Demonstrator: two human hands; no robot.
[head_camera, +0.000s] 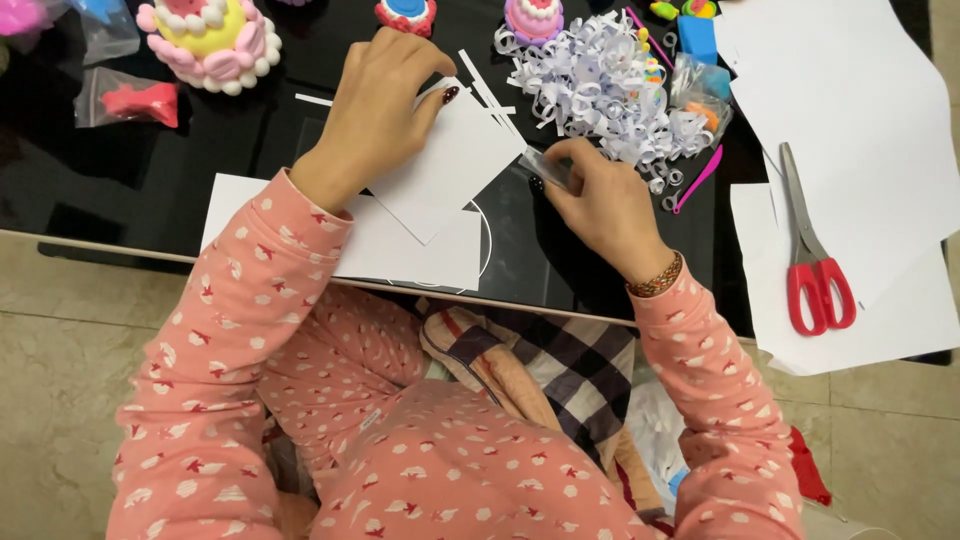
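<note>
Left hand (375, 110) presses flat on the white paper sheet (455, 160), grip closed on its upper edge. Right hand (600, 205), just beside it, pinches a small clear strip (545, 165).

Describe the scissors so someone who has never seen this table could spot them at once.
Look to the right end of the black table, where white paper sheets overlap. The scissors lie shut on them, beyond the right hand; red loop handles set them apart.

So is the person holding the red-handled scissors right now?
No, the red-handled scissors lie untouched on white paper sheets, away from both hands.
</note>
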